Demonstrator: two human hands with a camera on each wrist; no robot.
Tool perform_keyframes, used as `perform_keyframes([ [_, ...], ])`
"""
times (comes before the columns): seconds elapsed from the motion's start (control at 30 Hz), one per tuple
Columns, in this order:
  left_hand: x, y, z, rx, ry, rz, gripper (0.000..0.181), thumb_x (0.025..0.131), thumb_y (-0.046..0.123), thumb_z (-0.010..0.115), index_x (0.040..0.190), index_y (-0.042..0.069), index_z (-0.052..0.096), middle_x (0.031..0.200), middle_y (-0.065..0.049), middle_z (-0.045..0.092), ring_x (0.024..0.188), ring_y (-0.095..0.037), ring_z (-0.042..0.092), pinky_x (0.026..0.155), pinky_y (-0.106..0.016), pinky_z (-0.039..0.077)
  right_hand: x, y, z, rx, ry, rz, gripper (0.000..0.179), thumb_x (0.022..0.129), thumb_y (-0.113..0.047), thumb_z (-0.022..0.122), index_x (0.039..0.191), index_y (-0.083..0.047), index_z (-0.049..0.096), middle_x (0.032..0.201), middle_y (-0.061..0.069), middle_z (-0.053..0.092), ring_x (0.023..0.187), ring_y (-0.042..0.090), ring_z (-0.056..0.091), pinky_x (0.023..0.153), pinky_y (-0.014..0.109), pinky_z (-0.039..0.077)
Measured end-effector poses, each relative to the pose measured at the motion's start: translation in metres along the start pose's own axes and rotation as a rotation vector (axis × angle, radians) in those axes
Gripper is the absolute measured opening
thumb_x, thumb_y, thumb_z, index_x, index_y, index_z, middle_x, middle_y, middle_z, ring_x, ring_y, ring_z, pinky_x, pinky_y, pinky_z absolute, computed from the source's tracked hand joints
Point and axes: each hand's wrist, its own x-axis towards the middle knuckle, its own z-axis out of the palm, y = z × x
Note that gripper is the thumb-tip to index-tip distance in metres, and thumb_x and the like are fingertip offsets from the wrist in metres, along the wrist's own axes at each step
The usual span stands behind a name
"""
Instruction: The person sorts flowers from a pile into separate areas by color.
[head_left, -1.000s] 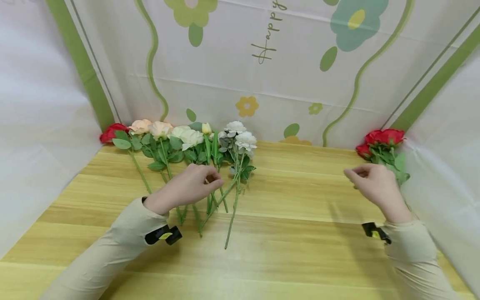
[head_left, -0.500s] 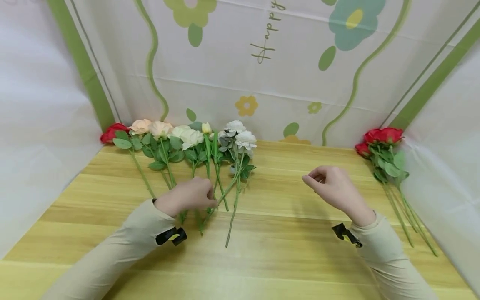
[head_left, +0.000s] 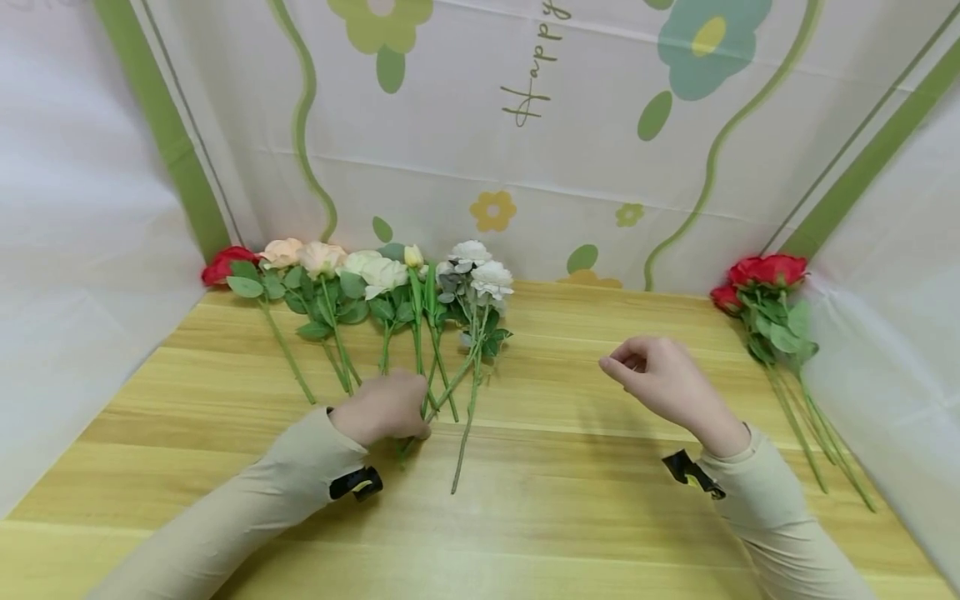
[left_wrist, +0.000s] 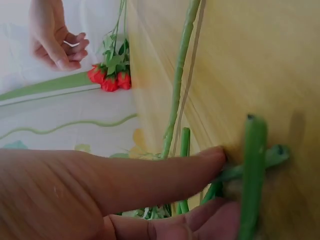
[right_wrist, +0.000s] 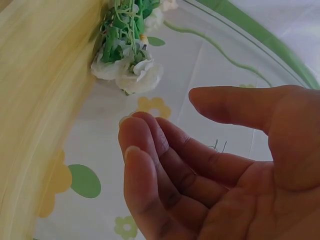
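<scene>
Low over the flower stems, my left hand (head_left: 386,408) has its thumb and fingers around the slanting stem of a white flower (head_left: 491,281). In the left wrist view that stem (left_wrist: 276,156) passes between thumb and fingertips, while another green stem (left_wrist: 254,175) stands in front of the fingers. My right hand (head_left: 667,383) hovers over the table on the right, fingers loosely curled and holding nothing. Left of the white flowers lie a yellow tulip (head_left: 413,257), cream roses (head_left: 382,275), peach roses (head_left: 321,258) and a red rose (head_left: 227,266).
A bunch of red roses (head_left: 776,272) lies at the right edge of the wooden table (head_left: 555,517), stems pointing toward me. White cloth with printed flowers (head_left: 450,125) hangs behind the table, and plain white cloth (head_left: 82,250) closes the sides.
My right hand has moved left, away from the red roses. My left hand has come down and toward me, onto the lower part of the stems. The flowers lie nearly as before.
</scene>
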Motion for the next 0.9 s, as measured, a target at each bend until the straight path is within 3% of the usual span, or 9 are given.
perform_keyframes([
  [0.23, -0.006, 0.005, -0.001, 0.026, -0.017, 0.052, 0.015, 0.085, 0.001, 0.066, 0.077, 0.009, 0.055, 0.07, -0.005, 0.048, 0.059, -0.018, 0.039, 0.051, -0.033, 0.031, -0.001, 0.002, 0.004, 0.009, -0.015, 0.006, 0.026, 0.098, -0.031, 0.063, 0.098, -0.006, 0.072, 0.082, -0.001, 0.067, 0.068, 0.016, 0.062, 0.063, 0.036, 0.051],
  [0.4, -0.006, 0.004, -0.004, 0.016, -0.046, 0.046, 0.019, 0.085, 0.002, 0.063, 0.074, 0.011, 0.051, 0.067, -0.002, 0.042, 0.057, -0.017, 0.034, 0.051, -0.032, 0.027, 0.003, 0.002, 0.006, 0.005, -0.027, 0.006, 0.027, 0.098, -0.032, 0.063, 0.099, -0.006, 0.072, 0.081, -0.001, 0.067, 0.068, 0.016, 0.062, 0.064, 0.036, 0.051],
  [0.53, -0.005, 0.0, -0.004, -0.056, -0.042, 0.071, 0.039, 0.088, 0.004, 0.06, 0.058, 0.014, 0.039, 0.054, 0.004, 0.025, 0.048, -0.013, 0.02, 0.046, -0.028, 0.019, 0.006, 0.0, 0.007, 0.003, -0.03, -0.002, 0.027, 0.098, -0.031, 0.063, 0.098, -0.006, 0.072, 0.08, -0.002, 0.067, 0.068, 0.018, 0.062, 0.064, 0.036, 0.05],
  [0.6, -0.003, -0.001, -0.004, -0.112, -0.027, 0.099, 0.047, 0.093, 0.009, 0.061, 0.052, 0.016, 0.039, 0.046, 0.007, 0.024, 0.043, -0.01, 0.017, 0.043, -0.025, 0.017, 0.006, 0.0, 0.007, 0.006, -0.036, -0.003, 0.026, 0.098, -0.03, 0.063, 0.098, -0.006, 0.072, 0.08, -0.002, 0.067, 0.068, 0.017, 0.061, 0.064, 0.036, 0.05],
  [0.9, 0.007, -0.001, -0.009, -0.289, 0.015, 0.232, 0.044, 0.099, 0.02, 0.061, 0.056, 0.012, 0.057, 0.043, 0.006, 0.042, 0.038, -0.008, 0.024, 0.043, -0.024, 0.026, 0.005, 0.001, 0.008, 0.026, -0.045, -0.01, 0.025, 0.098, -0.03, 0.063, 0.098, -0.006, 0.072, 0.079, -0.002, 0.067, 0.068, 0.016, 0.063, 0.064, 0.036, 0.051],
])
